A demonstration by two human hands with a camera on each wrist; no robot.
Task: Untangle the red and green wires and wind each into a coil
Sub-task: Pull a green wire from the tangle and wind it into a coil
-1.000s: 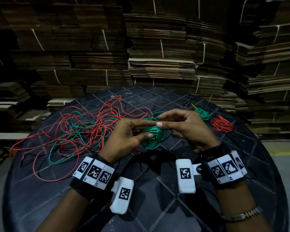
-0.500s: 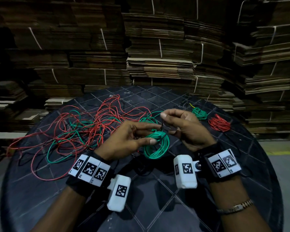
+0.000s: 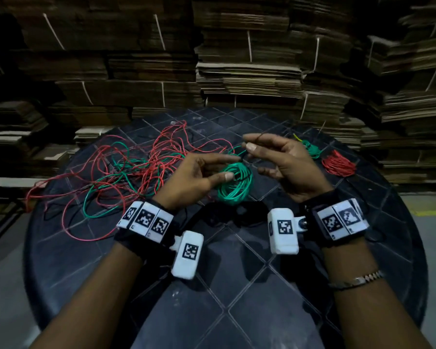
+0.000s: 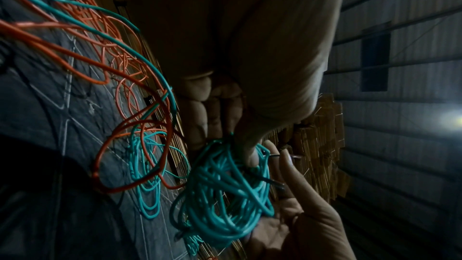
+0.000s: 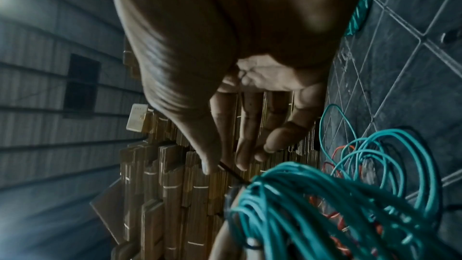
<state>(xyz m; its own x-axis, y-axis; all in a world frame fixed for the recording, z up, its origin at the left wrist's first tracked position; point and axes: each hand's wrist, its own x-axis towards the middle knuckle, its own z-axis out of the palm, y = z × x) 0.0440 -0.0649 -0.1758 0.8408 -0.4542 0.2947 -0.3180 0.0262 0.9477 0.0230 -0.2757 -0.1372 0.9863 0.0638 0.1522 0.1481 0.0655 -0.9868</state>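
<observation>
Head view: left hand [image 3: 194, 177] pinches the green insulated-wire coil [image 3: 234, 183] at its rim, held just above the dark round tiled surface [image 3: 237, 285]. Right hand [image 3: 285, 162], fingers loosely spread, pinches a thin dark tie [image 3: 258, 137] at thumb and forefinger. Loose red-and-green wire tangle [image 3: 116, 170] lies left.

Left wrist view: thumb clamps the coil's bundled turns.

Right wrist view: tie runs taut from fingertips [image 5: 208, 165] into the coil.

Judgement: light, springy wire; loops will splay unless gripped across all turns.
</observation>
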